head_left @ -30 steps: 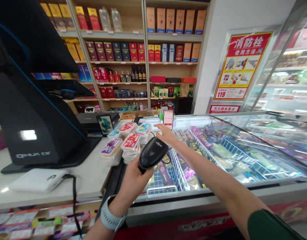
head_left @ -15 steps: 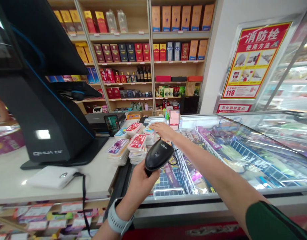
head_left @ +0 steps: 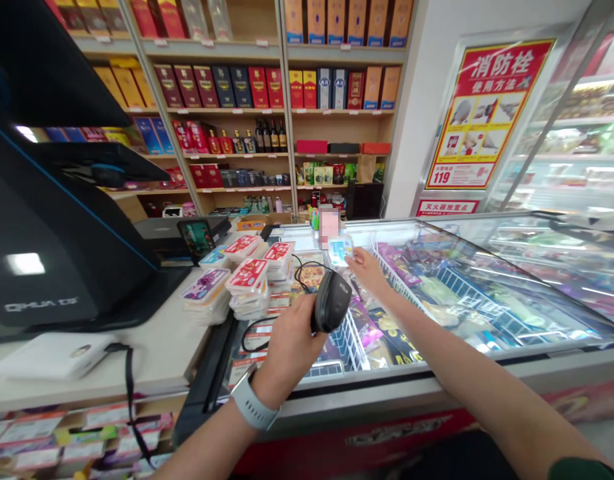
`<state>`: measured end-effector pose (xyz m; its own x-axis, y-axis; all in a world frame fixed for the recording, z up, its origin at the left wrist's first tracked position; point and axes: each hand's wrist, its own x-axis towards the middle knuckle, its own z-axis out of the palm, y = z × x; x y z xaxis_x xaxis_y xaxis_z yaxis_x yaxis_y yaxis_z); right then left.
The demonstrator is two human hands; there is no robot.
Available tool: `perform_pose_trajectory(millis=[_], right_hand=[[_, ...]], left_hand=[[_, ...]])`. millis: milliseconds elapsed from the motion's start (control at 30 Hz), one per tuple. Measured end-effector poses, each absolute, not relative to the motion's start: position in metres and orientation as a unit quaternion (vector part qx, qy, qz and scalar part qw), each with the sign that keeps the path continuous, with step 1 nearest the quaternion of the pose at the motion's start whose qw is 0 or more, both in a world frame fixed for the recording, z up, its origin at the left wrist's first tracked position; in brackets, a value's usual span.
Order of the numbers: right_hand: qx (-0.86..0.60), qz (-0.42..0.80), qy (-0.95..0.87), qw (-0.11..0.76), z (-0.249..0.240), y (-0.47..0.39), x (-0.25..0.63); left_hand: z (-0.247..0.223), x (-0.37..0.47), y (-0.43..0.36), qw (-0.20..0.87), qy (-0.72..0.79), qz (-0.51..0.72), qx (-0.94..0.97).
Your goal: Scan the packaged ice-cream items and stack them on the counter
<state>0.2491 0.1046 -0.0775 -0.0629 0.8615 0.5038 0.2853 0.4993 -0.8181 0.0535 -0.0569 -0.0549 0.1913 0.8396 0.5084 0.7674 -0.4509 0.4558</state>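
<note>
My left hand is wrapped round the handle of a black barcode scanner, whose head points up and away over the freezer. Farther off, my right hand pinches a small plastic tub with a blue-and-white lid by its right edge, above the freezer glass. Left of the scanner stand stacks of similar tubs, some with red lids, one with a purple lid. The scanner's black cable loops behind my left hand.
A chest freezer with a glass top holds wire baskets of packs. On the white counter are a black checkout terminal, a propped phone and a white power bank with a black strap. Shelves of boxes stand behind.
My right hand has lifted a blue-lidded tub off the stacks and carried it right. The scanner in my left hand has swung right and tilted upward. The view has shifted to the right.
</note>
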Motion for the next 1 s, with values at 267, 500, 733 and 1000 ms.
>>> perform_pose_trajectory(millis=[267, 500, 733, 1000], right_hand=[[-0.434, 0.367, -0.595, 0.569, -0.100, 0.084, 0.309], [-0.448, 0.357, -0.565, 0.594, -0.099, 0.083, 0.313], [-0.423, 0.371, -0.573, 0.596, -0.102, 0.088, 0.312], [-0.402, 0.390, -0.582, 0.589, -0.111, 0.092, 0.306]], left_hand=[[-0.075, 0.079, -0.018, -0.022, 0.526, 0.300, 0.795], [-0.093, 0.067, -0.020, -0.088, 0.501, 0.317, 0.800], [-0.092, 0.067, -0.024, -0.122, 0.490, 0.295, 0.811], [-0.092, 0.067, -0.025, -0.118, 0.494, 0.288, 0.812]])
